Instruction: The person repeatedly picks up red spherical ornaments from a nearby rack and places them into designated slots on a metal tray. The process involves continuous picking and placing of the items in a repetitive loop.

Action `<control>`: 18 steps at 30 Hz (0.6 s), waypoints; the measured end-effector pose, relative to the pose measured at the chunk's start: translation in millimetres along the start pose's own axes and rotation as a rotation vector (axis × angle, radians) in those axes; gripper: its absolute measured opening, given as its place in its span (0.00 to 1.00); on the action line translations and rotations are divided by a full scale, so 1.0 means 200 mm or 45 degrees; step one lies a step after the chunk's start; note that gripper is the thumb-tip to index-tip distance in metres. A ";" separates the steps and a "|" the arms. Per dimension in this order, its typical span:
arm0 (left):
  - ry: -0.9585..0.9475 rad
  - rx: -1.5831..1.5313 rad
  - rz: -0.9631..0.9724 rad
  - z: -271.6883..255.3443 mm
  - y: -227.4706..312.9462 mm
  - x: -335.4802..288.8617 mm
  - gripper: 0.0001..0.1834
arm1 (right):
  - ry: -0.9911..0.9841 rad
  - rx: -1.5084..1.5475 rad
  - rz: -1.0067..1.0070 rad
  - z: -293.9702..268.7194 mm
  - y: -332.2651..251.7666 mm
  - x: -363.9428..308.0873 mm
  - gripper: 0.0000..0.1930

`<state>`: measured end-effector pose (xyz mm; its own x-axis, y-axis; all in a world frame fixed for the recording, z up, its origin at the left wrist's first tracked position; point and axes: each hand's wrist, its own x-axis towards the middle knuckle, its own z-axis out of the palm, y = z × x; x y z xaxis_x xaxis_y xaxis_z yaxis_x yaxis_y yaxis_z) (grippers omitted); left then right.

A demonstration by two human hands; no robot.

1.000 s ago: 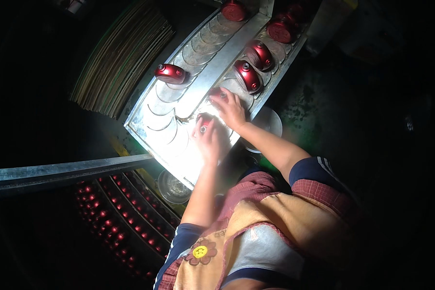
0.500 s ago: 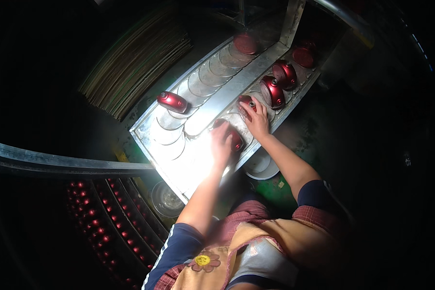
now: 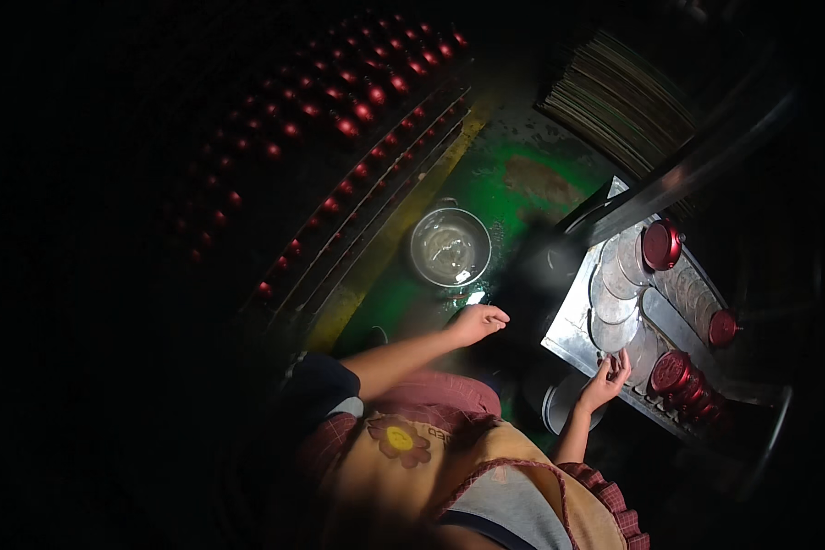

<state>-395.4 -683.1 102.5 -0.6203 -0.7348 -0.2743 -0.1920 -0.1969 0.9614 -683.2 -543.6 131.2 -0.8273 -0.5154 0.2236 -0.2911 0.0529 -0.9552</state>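
Note:
Over the wet green floor, my left hand (image 3: 478, 324) hovers with fingers loosely stretched out and nothing seen in it. A metal basin (image 3: 450, 246) holding liquid stands on the floor just beyond it. My right hand (image 3: 605, 380) is open, fingers apart and empty, at the near edge of a metal conveyor (image 3: 573, 321) topped with overlapping round plates (image 3: 613, 298). Beyond the right hand, several shiny red round pieces (image 3: 671, 371) stand close together on the conveyor. Another red round piece (image 3: 662, 245) rests at its far side, and one more (image 3: 722, 327) farther along.
Many small red shiny pieces (image 3: 362, 111) stand in rows on a dark rack at the upper left. A stack of flat sheets (image 3: 623, 96) leans at the upper right. A metal bar (image 3: 669, 188) crosses above the conveyor. A pale round vessel (image 3: 559, 403) stands beneath the conveyor's near edge.
My view has swung left toward the rack. Both hands have come away from the red pieces they were touching; the left has moved off the conveyor over the floor.

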 end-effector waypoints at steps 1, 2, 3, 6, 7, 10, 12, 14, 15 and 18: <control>0.183 -0.046 0.054 -0.24 -0.09 -0.13 0.13 | -0.126 0.058 -0.024 0.20 -0.07 -0.10 0.17; 0.333 -0.081 0.021 -0.49 -0.17 -0.26 0.12 | -0.262 0.073 -0.010 0.39 -0.15 -0.18 0.17; 0.528 -0.066 0.111 -0.76 -0.27 -0.37 0.12 | -0.396 0.080 -0.048 0.62 -0.20 -0.23 0.18; 1.068 0.061 -0.018 -1.48 -0.41 -0.70 0.15 | -0.797 0.156 -0.275 1.22 -0.44 -0.34 0.22; 1.275 0.014 0.027 -1.68 -0.43 -0.79 0.18 | -0.931 0.129 -0.342 1.41 -0.52 -0.36 0.23; 1.658 0.264 0.074 -2.20 -0.42 -0.97 0.25 | -1.192 -0.009 -0.525 1.93 -0.74 -0.43 0.27; 1.848 0.485 0.059 -2.46 -0.39 -1.01 0.28 | -1.406 -0.012 -0.568 2.28 -0.85 -0.48 0.30; 1.848 0.628 -0.082 -2.70 -0.37 -1.00 0.31 | -1.494 -0.116 -0.615 2.64 -0.92 -0.52 0.33; 1.885 0.688 -0.138 -2.80 -0.37 -0.97 0.32 | -1.467 -0.176 -0.794 2.83 -0.93 -0.54 0.33; 1.847 0.916 -0.471 -3.00 -0.39 -0.89 0.34 | -1.373 -0.322 -1.009 3.33 -0.93 -0.60 0.35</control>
<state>186.3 -927.6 87.3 0.6340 -0.7544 0.1700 -0.7023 -0.4697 0.5349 -209.8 -1062.3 152.7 0.3507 -0.8808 0.3182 -0.6843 -0.4730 -0.5550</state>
